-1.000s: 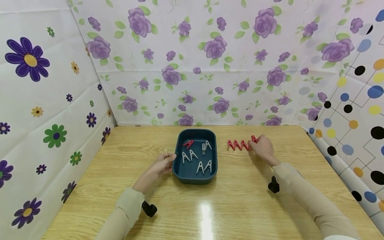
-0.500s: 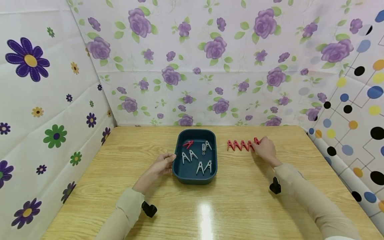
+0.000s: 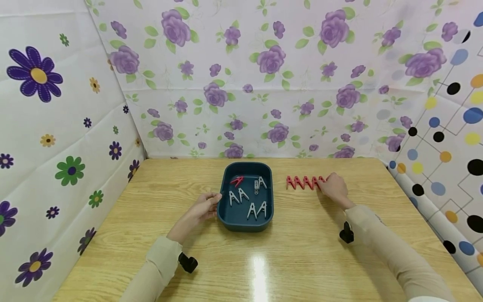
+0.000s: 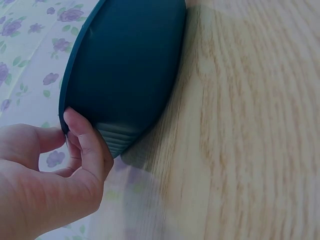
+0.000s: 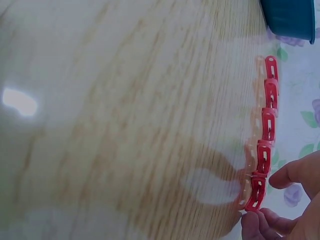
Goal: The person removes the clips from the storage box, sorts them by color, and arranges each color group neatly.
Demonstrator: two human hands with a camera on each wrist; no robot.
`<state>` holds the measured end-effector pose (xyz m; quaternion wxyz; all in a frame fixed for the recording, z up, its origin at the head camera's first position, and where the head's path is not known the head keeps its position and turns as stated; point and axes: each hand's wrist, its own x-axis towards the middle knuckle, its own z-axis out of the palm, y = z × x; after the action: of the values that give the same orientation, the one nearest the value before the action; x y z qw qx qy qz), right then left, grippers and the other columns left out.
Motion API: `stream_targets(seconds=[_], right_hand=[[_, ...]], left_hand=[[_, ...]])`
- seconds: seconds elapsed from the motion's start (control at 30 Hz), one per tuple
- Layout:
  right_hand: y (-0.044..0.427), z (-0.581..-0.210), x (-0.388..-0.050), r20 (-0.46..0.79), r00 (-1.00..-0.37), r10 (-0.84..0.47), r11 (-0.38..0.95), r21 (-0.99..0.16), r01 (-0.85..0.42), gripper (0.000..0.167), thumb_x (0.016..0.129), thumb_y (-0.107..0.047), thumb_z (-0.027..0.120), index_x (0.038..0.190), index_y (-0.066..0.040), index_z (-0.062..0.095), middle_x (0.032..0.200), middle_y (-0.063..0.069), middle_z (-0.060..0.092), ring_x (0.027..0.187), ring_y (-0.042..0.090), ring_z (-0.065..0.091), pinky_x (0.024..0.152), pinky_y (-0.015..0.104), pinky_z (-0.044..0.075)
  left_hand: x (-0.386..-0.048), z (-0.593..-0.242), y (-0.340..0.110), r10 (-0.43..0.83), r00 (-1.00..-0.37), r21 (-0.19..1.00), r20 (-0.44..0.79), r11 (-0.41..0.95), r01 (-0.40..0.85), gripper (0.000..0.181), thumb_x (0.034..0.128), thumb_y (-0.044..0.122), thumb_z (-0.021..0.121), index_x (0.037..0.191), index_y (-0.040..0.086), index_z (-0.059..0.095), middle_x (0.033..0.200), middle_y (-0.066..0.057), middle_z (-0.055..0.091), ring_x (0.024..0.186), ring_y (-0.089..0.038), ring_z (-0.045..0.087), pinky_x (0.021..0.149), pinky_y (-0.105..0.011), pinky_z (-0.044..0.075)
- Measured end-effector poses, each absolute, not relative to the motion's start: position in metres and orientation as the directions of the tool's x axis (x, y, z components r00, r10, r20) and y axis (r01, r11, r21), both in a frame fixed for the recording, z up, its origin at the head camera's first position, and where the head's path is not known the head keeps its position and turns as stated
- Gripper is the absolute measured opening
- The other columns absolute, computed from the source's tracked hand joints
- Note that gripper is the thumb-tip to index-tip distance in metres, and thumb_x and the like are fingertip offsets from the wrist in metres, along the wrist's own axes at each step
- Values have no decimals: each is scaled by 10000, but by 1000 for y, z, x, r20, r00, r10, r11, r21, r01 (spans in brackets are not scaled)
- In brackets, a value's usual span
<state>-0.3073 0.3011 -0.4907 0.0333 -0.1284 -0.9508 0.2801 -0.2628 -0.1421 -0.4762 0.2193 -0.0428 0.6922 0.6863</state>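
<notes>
My left hand (image 3: 205, 206) pinches the left rim of a dark teal plastic tray (image 3: 245, 227). The left wrist view shows its thumb on one side of the rim and curled fingers (image 4: 92, 150) against the outer wall. Several grey clothespins (image 3: 252, 210) and a red clothespin (image 3: 237, 181) lie in the tray. To its right, a joined zigzag row of red clothespins (image 3: 298, 182) stretches across the table. My right hand (image 3: 333, 189) has its fingers curled at the row's right-end clothespin (image 5: 256, 195). The fingertips touch that clothespin's outer end; the thumb is close beside it.
The wooden table (image 3: 188, 277) ends at a back wall of rose-printed cloth (image 3: 241, 105). Patterned cloths also hang at the left and right. Wood surface shows between the tray and the red row, and in front of both.
The right-end red clothespin, raised and tilted before, now sits lower, level with the row. My right hand has shifted slightly right and down. My left hand and the tray have stayed put.
</notes>
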Motion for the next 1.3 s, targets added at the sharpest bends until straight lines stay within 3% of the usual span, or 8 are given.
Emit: stream_targets(seconds=[0.37,0.43,0.53,0.6,0.67,0.9,1.3], right_hand=[[301,-487,-307,-18,-969,246,806,-552,215,395,917,-253,498,570,-153,339,469,-55,245,418,90,209,391,244,213],[301,-486,-307,-7,-972,236,812,-548,201,323,932,-258,483,661,-88,435,531,-8,356,442,108,279,406,249,258],[301,-485,-307,13,-978,206,822,-544,166,304,959,-260,464,945,36,532,750,159,560,531,178,451,458,279,368],[299,-483,-307,33,-982,189,828,-543,141,375,968,-252,454,1140,77,507,971,258,606,645,233,550,522,309,440],[296,-480,-308,55,-983,177,828,-548,119,394,956,-233,447,1182,83,511,1054,293,610,700,261,581,551,325,464],[278,-471,-313,106,-982,153,804,-591,61,331,936,-214,458,1133,39,538,982,233,633,644,224,566,516,299,442],[251,-465,-315,165,-983,86,786,-617,-35,269,948,-186,458,1069,22,578,962,214,654,673,222,601,602,326,482]], left_hand=[[-263,-476,-142,233,-903,932,-361,56,-358,349,1023,226,497,1237,-49,474,732,16,585,598,-69,553,568,-211,473],[-263,-476,-142,232,-903,932,-361,53,-359,350,1022,228,499,1235,-49,475,732,14,584,597,-72,554,568,-210,473],[-263,-476,-143,240,-903,933,-357,53,-355,360,1023,229,496,1242,-55,464,736,15,580,599,-74,548,567,-208,468],[-262,-476,-143,242,-903,934,-356,50,-355,364,1023,229,496,1243,-59,461,735,13,583,599,-77,547,565,-208,465],[-262,-477,-143,244,-903,935,-353,53,-351,368,1022,231,499,1244,-61,461,740,12,584,600,-77,546,563,-207,465],[-263,-477,-143,245,-902,934,-355,51,-353,346,1020,234,504,1231,-39,481,748,0,586,608,-88,553,564,-213,472],[-263,-479,-145,258,-902,938,-345,53,-343,368,1018,238,508,1237,-55,467,738,4,603,617,-84,565,559,-203,470]])
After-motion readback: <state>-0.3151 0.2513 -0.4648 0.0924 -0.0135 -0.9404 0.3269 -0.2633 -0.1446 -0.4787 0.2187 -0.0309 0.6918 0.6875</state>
